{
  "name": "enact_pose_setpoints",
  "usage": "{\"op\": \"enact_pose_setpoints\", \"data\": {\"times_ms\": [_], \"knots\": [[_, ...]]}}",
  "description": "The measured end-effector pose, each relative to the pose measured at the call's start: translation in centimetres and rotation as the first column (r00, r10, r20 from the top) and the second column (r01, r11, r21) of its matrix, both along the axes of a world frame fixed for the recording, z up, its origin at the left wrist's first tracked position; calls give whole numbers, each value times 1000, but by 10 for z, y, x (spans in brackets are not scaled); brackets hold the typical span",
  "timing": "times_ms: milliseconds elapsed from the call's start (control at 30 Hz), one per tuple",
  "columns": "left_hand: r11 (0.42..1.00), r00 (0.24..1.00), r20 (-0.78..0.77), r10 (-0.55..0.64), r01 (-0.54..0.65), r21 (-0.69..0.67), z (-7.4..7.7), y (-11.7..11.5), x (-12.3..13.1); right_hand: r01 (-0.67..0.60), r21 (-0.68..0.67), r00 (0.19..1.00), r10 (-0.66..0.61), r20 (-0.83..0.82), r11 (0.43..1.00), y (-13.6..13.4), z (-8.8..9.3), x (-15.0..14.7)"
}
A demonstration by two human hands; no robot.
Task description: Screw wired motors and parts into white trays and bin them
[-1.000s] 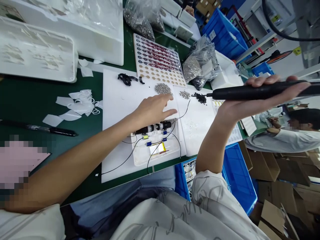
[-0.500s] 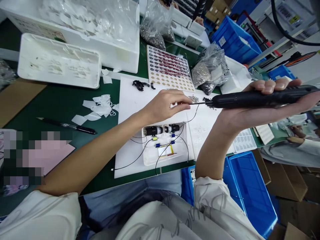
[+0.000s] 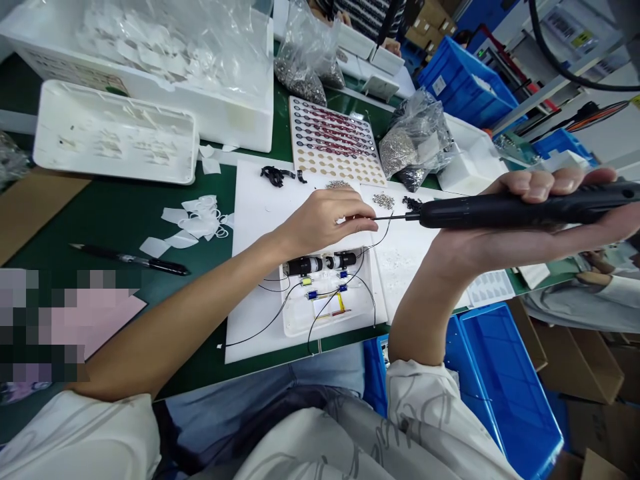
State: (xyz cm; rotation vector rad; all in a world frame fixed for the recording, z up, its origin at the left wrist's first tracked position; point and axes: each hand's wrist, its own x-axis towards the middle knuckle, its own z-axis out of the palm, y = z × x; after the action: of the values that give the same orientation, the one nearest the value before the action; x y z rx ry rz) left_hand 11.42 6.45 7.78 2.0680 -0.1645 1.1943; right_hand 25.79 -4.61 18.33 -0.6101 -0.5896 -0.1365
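The left hand (image 3: pixel 333 217) has come to pinch the tip of the screwdriver (image 3: pixel 480 212) wrapped in the right hand (image 3: pixel 500 247). Both now join in; the tray (image 3: pixel 295 323) sits near the front edge of the tabletop (image 3: pixel 200 363).

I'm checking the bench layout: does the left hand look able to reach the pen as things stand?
Probably yes: the pen lies uncovered on the green table. The left hand is at the screwdriver bit, though, and would likely have to leave that.

An assembly workshop — black screwdriver (image 3: pixel 500 210), bags of small parts (image 3: pixel 399 152), blue crates (image 3: pixel 520 380), cardboard boxes (image 3: pixel 577 357).
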Motion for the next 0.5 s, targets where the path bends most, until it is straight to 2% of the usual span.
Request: {"op": "enact_pose_setpoints", "data": {"times_ms": [200,367,500], "knots": [[1000,999,-41,-15,14,-14,-1,-1,0,-49,73,998,46,47,996,2,-3,2],[1000,998,-63,-17,16,-15,-1,0,0,-55,65,997,52,57,996,1,-4,3],[1000,1000,-19,-15,16,15,-2,0,0,-37,63,997,33,68,997,0,-5,6]]}}
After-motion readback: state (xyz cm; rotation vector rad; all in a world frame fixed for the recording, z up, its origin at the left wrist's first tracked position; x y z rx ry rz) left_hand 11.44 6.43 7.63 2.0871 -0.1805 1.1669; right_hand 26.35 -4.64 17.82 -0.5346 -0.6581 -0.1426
